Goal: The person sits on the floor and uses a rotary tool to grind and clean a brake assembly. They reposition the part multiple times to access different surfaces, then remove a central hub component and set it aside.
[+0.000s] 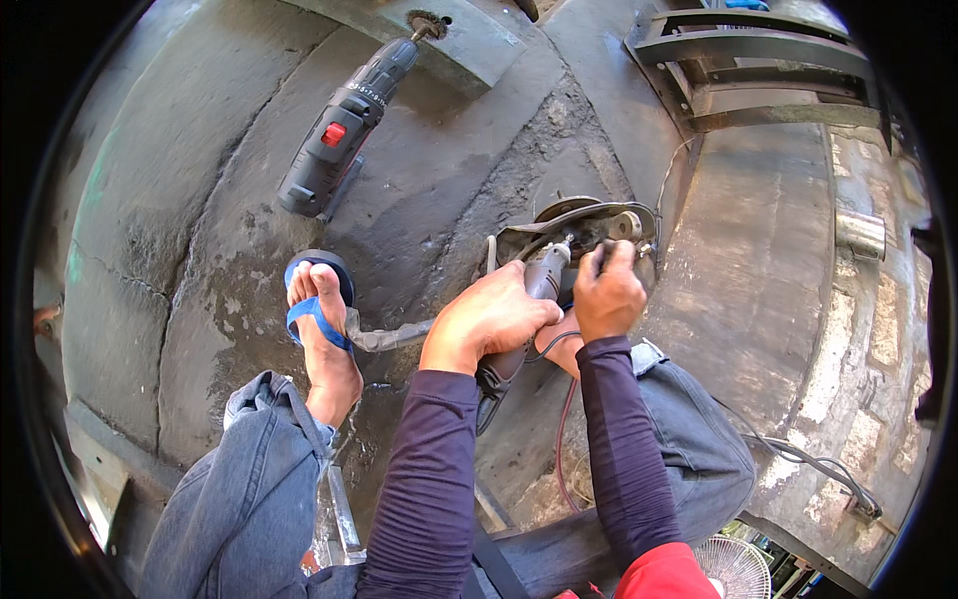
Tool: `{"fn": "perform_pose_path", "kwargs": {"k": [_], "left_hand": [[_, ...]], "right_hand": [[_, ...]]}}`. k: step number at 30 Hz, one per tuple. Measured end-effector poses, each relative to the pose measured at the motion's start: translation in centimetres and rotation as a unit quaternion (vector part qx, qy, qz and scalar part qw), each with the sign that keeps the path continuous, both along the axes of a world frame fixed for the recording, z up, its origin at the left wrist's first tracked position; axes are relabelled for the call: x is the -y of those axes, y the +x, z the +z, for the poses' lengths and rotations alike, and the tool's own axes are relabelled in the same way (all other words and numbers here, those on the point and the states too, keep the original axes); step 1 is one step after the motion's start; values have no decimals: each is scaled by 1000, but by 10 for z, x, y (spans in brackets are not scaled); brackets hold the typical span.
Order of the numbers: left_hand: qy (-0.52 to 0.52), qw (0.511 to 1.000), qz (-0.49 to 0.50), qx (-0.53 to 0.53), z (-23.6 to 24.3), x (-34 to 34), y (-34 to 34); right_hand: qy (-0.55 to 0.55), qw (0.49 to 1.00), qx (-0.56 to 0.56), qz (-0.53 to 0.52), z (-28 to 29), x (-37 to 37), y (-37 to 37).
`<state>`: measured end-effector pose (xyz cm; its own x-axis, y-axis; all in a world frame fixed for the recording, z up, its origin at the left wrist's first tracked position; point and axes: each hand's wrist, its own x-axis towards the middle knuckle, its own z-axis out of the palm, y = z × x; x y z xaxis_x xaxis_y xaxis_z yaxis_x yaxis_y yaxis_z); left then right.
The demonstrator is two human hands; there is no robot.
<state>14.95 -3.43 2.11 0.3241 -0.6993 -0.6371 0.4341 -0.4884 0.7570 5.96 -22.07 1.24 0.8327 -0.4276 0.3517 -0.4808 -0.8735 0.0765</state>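
My left hand [494,317] is wrapped round the grey body of a rotary tool [544,275], whose narrow silver nose points away from me. Just right of that nose my right hand [611,295] is closed, fingertips pinched together; what they hold, if anything, is too small to make out. Beyond both hands lies a dark curved metal housing [517,238] with a small round disc [626,226] at its right. The rotary tool's lower end and cord show below my left wrist.
A dark cordless drill [339,140] with a red switch lies at the far left, its brush tip over a metal plate [479,50]. My sandalled foot [321,309] rests on the concrete. Metal frames [758,50] stand far right; a cable [828,469] and fan [736,567] lie nearer.
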Motion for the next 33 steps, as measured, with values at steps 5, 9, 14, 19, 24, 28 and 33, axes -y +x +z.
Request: {"fn": "perform_pose_path", "kwargs": {"k": [5, 9, 14, 19, 24, 28, 33], "left_hand": [[-4, 1000, -2, 2, -2, -2, 2], [17, 1000, -7, -13, -4, 1, 3], [11, 1000, 5, 9, -6, 1, 1], [13, 999, 9, 29, -9, 2, 2], [-8, 1000, -5, 22, -9, 2, 0], [17, 1000, -5, 8, -6, 2, 2], [-5, 1000, 1, -12, 0, 2, 3]], "right_hand": [[-23, 1000, -13, -13, -7, 3, -4], [-29, 998, -53, 12, -5, 2, -2], [11, 999, -32, -28, -3, -4, 1], [9, 999, -9, -33, 0, -7, 4], [22, 994, -97, -55, 10, -7, 2], [22, 999, 27, -25, 24, -5, -4], [23, 1000, 18, -12, 27, -4, -3]]}}
